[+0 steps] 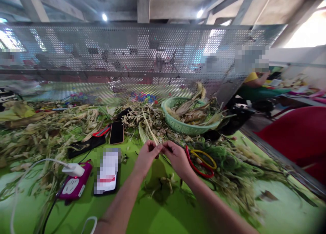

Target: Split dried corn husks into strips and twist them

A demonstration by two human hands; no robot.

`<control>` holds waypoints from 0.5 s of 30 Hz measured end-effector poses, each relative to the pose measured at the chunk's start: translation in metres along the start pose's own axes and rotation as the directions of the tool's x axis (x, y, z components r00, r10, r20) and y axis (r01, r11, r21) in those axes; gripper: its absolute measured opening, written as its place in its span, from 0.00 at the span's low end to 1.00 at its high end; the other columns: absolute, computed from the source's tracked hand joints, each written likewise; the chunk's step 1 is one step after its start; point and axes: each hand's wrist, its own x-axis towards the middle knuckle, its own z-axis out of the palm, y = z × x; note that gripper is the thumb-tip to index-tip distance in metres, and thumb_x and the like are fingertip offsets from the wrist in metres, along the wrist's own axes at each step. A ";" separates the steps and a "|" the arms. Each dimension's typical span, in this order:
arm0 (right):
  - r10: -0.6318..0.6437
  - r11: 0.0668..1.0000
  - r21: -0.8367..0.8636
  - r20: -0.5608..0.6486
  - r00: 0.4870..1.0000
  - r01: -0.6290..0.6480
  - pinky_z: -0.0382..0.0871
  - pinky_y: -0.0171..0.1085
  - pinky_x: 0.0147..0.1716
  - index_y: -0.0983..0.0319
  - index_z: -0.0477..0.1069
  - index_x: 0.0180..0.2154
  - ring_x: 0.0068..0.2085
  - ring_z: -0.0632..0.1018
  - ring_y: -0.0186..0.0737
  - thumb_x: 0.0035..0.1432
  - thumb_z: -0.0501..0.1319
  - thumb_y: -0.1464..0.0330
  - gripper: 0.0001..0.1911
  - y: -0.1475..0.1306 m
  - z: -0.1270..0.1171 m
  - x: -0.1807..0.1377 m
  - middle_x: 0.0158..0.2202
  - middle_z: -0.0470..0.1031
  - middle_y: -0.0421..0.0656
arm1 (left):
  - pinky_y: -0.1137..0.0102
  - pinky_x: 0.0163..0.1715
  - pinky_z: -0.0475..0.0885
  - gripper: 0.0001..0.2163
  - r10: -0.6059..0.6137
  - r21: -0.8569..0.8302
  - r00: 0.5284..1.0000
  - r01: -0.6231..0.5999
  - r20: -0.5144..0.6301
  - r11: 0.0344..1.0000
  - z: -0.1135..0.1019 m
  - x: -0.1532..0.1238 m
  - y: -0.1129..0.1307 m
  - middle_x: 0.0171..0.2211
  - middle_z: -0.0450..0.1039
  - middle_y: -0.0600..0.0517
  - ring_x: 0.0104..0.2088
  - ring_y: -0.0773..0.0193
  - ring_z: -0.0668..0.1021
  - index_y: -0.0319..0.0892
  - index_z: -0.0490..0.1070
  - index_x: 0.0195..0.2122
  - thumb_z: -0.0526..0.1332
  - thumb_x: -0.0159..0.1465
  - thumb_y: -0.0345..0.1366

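My left hand (pixel 149 154) and my right hand (pixel 175 155) meet over the green table, fingertips pinched together and almost touching. Between them they grip the near end of a pale dried husk strip (pixel 151 131), which looks like corn husk and stretches away from me. The exact spot of each pinch is partly hidden by the fingers. Just below, a small knotted piece of husk (pixel 165 183) lies on the table. Right of my right hand are red-handled and yellow-handled scissors or loops (pixel 203 162), whose kind I cannot make out.
A green plastic basket (pixel 175 126) of dried husks stands behind my hands. Husk heaps (pixel 63 125) spread leftward. On the left lie a dark phone (pixel 116 132), a lit phone (pixel 109 169) and a purple power bank (pixel 73 186) with cables. A perforated metal screen (pixel 122 57) closes the back.
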 end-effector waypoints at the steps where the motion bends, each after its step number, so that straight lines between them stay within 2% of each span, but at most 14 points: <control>1: -0.011 1.000 -0.022 0.004 1.000 0.011 0.62 0.34 0.30 0.60 0.69 0.27 0.30 0.68 0.39 0.56 0.57 0.65 0.08 0.000 0.000 -0.001 0.26 0.68 0.40 | 0.74 0.27 0.64 0.17 0.001 0.015 1.000 -0.001 -0.009 1.000 0.000 0.001 -0.001 0.23 0.64 0.57 0.25 0.70 0.67 0.40 0.63 0.29 0.65 0.52 0.49; 6: -0.030 0.999 -0.027 0.008 1.000 0.031 0.63 0.35 0.33 0.60 0.70 0.30 0.33 0.70 0.40 0.55 0.57 0.68 0.05 -0.004 0.003 -0.003 0.29 0.71 0.42 | 0.72 0.29 0.65 0.18 0.037 0.033 0.999 -0.036 -0.012 0.999 -0.003 0.005 -0.007 0.26 0.70 0.54 0.28 0.67 0.70 0.39 0.67 0.32 0.67 0.50 0.49; 11: 0.043 0.986 0.159 0.023 0.999 -0.046 0.64 0.34 0.31 0.61 0.70 0.28 0.30 0.69 0.38 0.55 0.59 0.63 0.09 -0.008 0.005 -0.001 0.26 0.69 0.40 | 0.74 0.24 0.60 0.17 0.067 0.083 0.992 -0.058 -0.107 0.995 -0.006 0.003 -0.001 0.20 0.60 0.58 0.23 0.71 0.64 0.40 0.63 0.23 0.64 0.53 0.48; 15: 0.094 0.960 0.263 0.027 0.995 -0.098 0.63 0.34 0.30 0.61 0.68 0.26 0.28 0.67 0.36 0.53 0.61 0.60 0.11 -0.009 0.006 0.000 0.24 0.67 0.39 | 0.74 0.23 0.59 0.17 0.067 0.127 0.987 -0.049 -0.147 0.991 -0.005 0.001 0.007 0.19 0.59 0.58 0.22 0.70 0.63 0.40 0.62 0.22 0.64 0.53 0.48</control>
